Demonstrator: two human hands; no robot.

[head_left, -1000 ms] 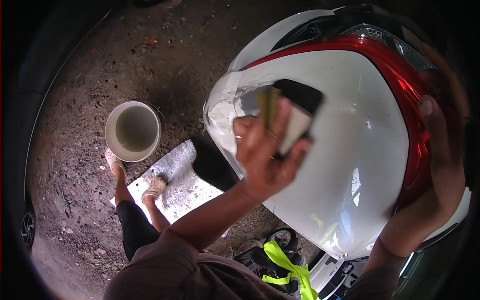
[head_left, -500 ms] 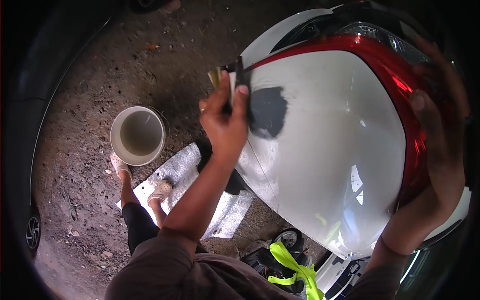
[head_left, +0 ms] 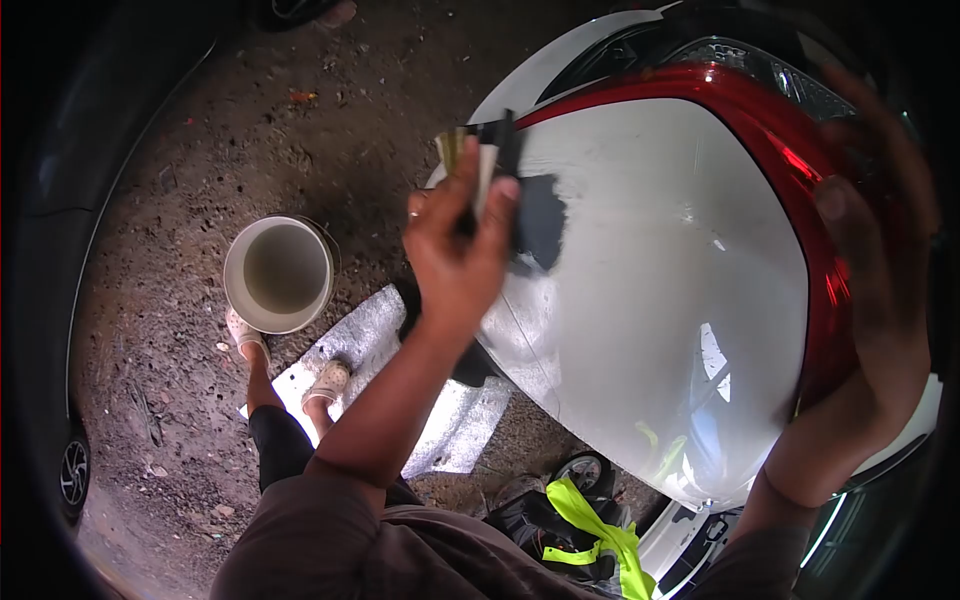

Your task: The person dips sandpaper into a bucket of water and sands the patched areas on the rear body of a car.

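My left hand point(head_left: 455, 245) is closed around a sanding block point(head_left: 507, 145), a dark flat edge with pale and yellowish layers behind it. Motion blurs the block, which is at the left edge of a dark grey patch point(head_left: 541, 222) on a white car panel point(head_left: 660, 270). Part of that patch is hidden by the block and fingers. Over on the right, my right hand point(head_left: 885, 230) has its fingers apart and holds nothing. It is beside the red tail light point(head_left: 828, 265) that borders the panel; shadow hides whether it touches.
A white bucket point(head_left: 233, 285) of cloudy liquid stands on rough ground beside feet in pale clogs point(head_left: 327, 385). One foot is on a silvery sheet point(head_left: 455, 425). Below the panel lie a neon-yellow strap point(head_left: 575, 510) and black gear. A dark car point(head_left: 60, 220) is at far left.
My left hand and the sanding block have moved right, covering more of the grey patch's left side. My right hand stays almost where it was. The view has shifted slightly.
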